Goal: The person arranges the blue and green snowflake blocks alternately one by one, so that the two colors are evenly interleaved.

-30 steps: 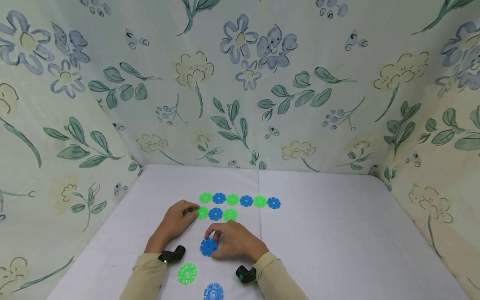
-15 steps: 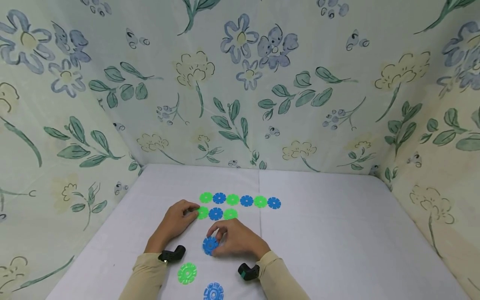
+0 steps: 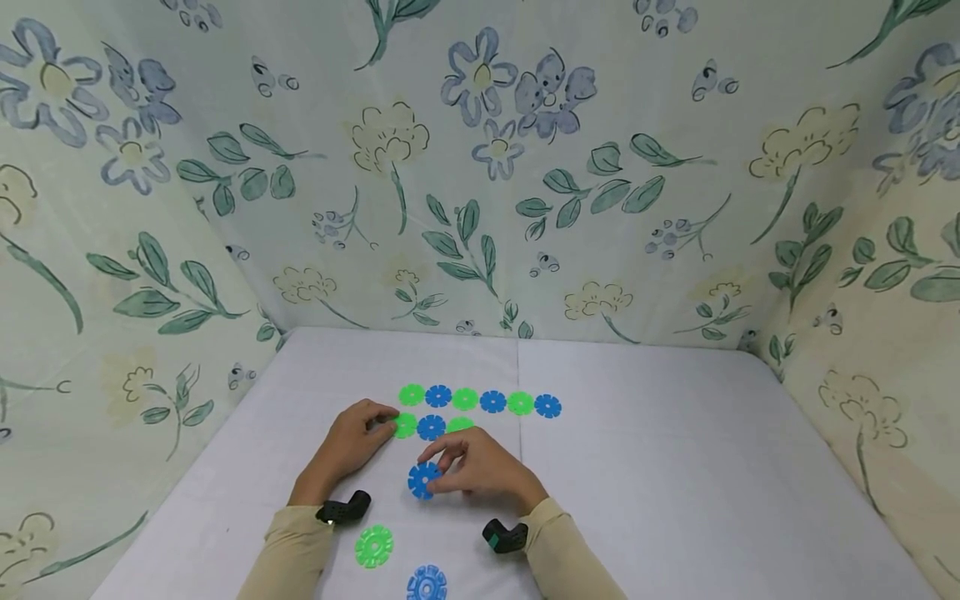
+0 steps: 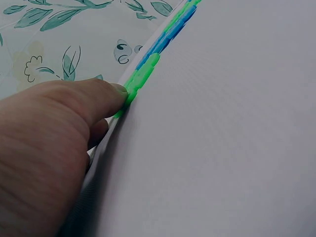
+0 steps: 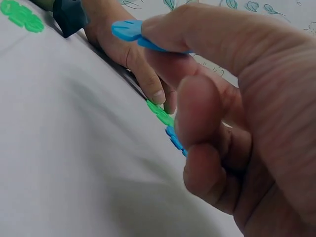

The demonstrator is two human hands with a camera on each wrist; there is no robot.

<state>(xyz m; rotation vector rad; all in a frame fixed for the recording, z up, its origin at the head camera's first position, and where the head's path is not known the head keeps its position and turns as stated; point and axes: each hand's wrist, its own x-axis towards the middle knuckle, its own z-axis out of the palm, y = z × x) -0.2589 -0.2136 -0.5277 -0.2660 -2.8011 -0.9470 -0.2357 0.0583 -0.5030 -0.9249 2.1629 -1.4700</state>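
Note:
Between thumb and fingers, my right hand [image 3: 483, 467] pinches a blue flower-shaped plastic disc [image 3: 423, 481] with notched edges, lifted off the cloth. That disc appears nearly edge-on in the right wrist view, under the thumb. My left hand [image 3: 356, 437] holds the left edge of a green notched disc [image 3: 406, 426] lying flat, thumb and index finger against it. This green disc begins the nearer row; a blue disc [image 3: 431, 427] follows, then another green disc [image 3: 459, 425] partly hidden behind my right hand. In the left wrist view the thumb [image 4: 111, 96] touches the green disc.
Behind lies a longer row of alternating green and blue discs, ending with a blue disc [image 3: 548, 406] at right. Nearer me are a loose green disc [image 3: 374, 547] and a blue disc [image 3: 427, 583]. White cloth [image 3: 675, 467] covers the table; floral curtains enclose it.
My right hand has carried the blue disc slightly forward and right, turning it on the way, and now partly covers the nearer row's last green disc. The left hand stays put.

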